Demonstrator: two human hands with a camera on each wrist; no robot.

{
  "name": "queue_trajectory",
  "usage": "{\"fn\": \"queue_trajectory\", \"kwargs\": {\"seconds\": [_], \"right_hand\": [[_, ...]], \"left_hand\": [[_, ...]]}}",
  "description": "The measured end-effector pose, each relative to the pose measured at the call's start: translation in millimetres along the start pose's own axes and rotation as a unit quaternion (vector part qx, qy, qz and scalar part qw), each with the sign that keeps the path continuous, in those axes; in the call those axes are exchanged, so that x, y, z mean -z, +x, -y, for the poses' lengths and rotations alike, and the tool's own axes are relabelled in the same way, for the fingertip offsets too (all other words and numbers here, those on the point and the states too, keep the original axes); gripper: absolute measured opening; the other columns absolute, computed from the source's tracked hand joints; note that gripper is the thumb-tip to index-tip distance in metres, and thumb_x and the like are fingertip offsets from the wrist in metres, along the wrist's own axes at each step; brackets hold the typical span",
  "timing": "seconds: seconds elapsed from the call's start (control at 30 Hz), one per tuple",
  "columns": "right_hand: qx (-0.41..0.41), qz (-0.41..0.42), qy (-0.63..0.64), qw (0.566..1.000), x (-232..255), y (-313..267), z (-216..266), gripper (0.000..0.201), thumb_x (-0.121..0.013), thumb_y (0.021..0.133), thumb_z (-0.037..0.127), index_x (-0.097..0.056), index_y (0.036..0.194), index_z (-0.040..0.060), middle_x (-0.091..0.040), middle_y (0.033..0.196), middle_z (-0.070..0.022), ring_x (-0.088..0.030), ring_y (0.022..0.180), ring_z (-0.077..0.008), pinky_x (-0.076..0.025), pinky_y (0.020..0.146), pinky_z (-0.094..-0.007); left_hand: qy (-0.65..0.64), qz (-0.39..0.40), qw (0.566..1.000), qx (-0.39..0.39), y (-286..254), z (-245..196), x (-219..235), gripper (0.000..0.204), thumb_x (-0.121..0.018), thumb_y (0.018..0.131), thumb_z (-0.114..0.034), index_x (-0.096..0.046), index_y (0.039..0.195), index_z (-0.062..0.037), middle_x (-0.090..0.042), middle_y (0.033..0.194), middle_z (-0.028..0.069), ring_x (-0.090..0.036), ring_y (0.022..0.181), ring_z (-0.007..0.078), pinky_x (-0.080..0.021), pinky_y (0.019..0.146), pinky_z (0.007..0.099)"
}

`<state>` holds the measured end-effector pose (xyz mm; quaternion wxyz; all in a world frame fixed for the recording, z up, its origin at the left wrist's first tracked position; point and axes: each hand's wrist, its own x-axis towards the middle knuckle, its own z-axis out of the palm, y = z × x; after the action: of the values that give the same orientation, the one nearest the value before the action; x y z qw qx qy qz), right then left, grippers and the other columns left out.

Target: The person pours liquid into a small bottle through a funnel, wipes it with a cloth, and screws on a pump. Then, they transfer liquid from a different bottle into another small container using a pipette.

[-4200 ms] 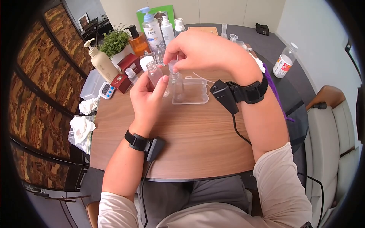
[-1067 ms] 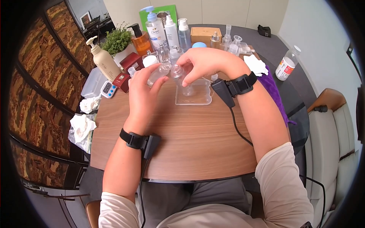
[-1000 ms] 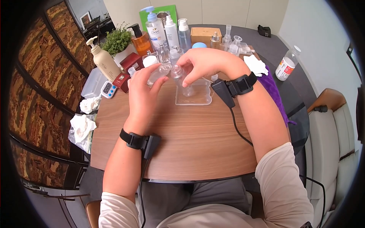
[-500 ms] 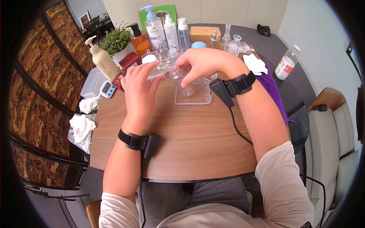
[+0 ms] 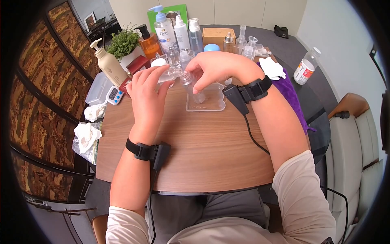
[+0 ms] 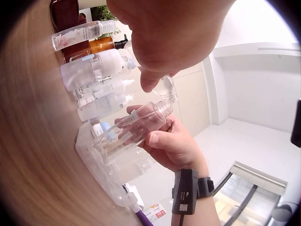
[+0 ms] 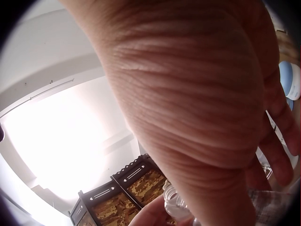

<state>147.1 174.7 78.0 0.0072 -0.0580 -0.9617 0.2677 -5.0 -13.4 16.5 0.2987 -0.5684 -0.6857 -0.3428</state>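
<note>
- Your left hand grasps a small clear bottle, fingers curled around it, tipped sideways.
- Your right hand grips a larger clear bottle between thumb and fingers, mouth up.
- The two mouths sit close together, between your hands; contact is unclear.
- A clear tray lies below your right hand.

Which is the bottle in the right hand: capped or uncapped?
Uncapped: in the left wrist view, the bottle in the right hand has a bare threaded neck.
</note>
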Motion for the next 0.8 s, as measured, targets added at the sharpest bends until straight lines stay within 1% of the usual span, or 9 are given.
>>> {"fn": "queue_trajectory", "kwargs": {"seconds": [0.03, 0.1, 0.27, 0.43, 0.5, 0.57, 0.73, 0.8], "right_hand": [[0.004, -0.007, 0.000, 1.000, -1.0, 0.3, -0.9, 0.038, -0.085, 0.078, 0.030, -0.074, 0.099, 0.0002, -0.076, 0.091, -0.0102, -0.069, 0.084, -0.0237, -0.054, 0.074, -0.0386], [0.004, -0.005, 0.009, 1.000, -1.9, 0.8, -2.0, 0.038, -0.085, 0.078, 0.030, -0.073, 0.099, 0.0001, -0.076, 0.092, -0.0102, -0.069, 0.085, -0.0238, -0.054, 0.074, -0.0385], [0.000, 0.009, 0.009, 1.000, -0.1, 0.9, -2.0, 0.038, -0.084, 0.079, 0.030, -0.073, 0.098, -0.0002, -0.076, 0.093, -0.0102, -0.069, 0.085, -0.0237, -0.054, 0.074, -0.0385], [-0.004, 0.015, 0.004, 1.000, 0.0, 1.6, 0.4, 0.036, -0.084, 0.079, 0.029, -0.072, 0.096, -0.0001, -0.075, 0.089, -0.0099, -0.068, 0.083, -0.0238, -0.054, 0.074, -0.0385], [-0.003, 0.014, 0.008, 1.000, 0.3, 1.0, 0.0, 0.036, -0.085, 0.079, 0.029, -0.072, 0.096, 0.0000, -0.075, 0.090, -0.0100, -0.068, 0.083, -0.0238, -0.054, 0.074, -0.0386], [-0.003, 0.015, 0.012, 1.000, -0.2, 0.7, 0.1, 0.036, -0.085, 0.078, 0.029, -0.072, 0.096, 0.0001, -0.075, 0.090, -0.0100, -0.068, 0.083, -0.0238, -0.054, 0.074, -0.0387], [-0.006, 0.028, 0.007, 1.000, 0.1, 2.8, -0.5, 0.037, -0.085, 0.078, 0.029, -0.073, 0.099, 0.0005, -0.077, 0.093, -0.0104, -0.070, 0.085, -0.0245, -0.055, 0.076, -0.0388], [0.000, 0.021, 0.012, 1.000, -0.8, 1.9, -1.0, 0.037, -0.085, 0.078, 0.029, -0.074, 0.099, 0.0006, -0.077, 0.093, -0.0104, -0.070, 0.085, -0.0245, -0.055, 0.076, -0.0389]], "left_hand": [[0.000, 0.000, 1.000, 0.000, -0.2, 0.8, -0.5, 0.040, -0.084, 0.085, -0.017, -0.074, 0.124, -0.0145, -0.073, 0.118, 0.0045, -0.063, 0.114, 0.0265, -0.041, 0.104, 0.0411], [-0.006, -0.002, 1.000, -0.002, -0.7, 3.1, -1.8, 0.042, -0.083, 0.085, -0.017, -0.074, 0.126, -0.0189, -0.072, 0.119, -0.0004, -0.060, 0.116, 0.0256, -0.040, 0.098, 0.0429], [0.001, -0.008, 1.000, -0.002, -1.0, 2.1, -2.0, 0.043, -0.084, 0.084, -0.016, -0.074, 0.126, -0.0189, -0.072, 0.120, -0.0004, -0.060, 0.116, 0.0255, -0.040, 0.098, 0.0430], [0.002, -0.011, 1.000, -0.005, -0.6, 1.9, -0.7, 0.043, -0.083, 0.084, -0.016, -0.074, 0.125, -0.0186, -0.072, 0.120, -0.0007, -0.060, 0.116, 0.0255, -0.040, 0.098, 0.0433], [0.013, 0.001, 1.000, 0.001, -0.2, -0.6, 1.7, 0.040, -0.084, 0.085, -0.016, -0.075, 0.125, -0.0160, -0.073, 0.121, 0.0033, -0.062, 0.117, 0.0262, -0.040, 0.102, 0.0415], [0.015, -0.001, 1.000, -0.001, 0.0, -0.9, 1.7, 0.041, -0.084, 0.085, -0.016, -0.075, 0.125, -0.0162, -0.072, 0.121, 0.0031, -0.061, 0.117, 0.0261, -0.040, 0.102, 0.0414], [0.015, -0.005, 1.000, -0.006, -0.4, -0.3, 2.0, 0.041, -0.084, 0.085, -0.016, -0.075, 0.125, -0.0167, -0.072, 0.121, 0.0028, -0.061, 0.117, 0.0259, -0.040, 0.102, 0.0413], [0.019, -0.003, 1.000, -0.001, -0.4, -0.9, 1.7, 0.041, -0.084, 0.085, -0.016, -0.075, 0.125, -0.0168, -0.072, 0.121, 0.0026, -0.061, 0.117, 0.0256, -0.040, 0.102, 0.0409]]}}
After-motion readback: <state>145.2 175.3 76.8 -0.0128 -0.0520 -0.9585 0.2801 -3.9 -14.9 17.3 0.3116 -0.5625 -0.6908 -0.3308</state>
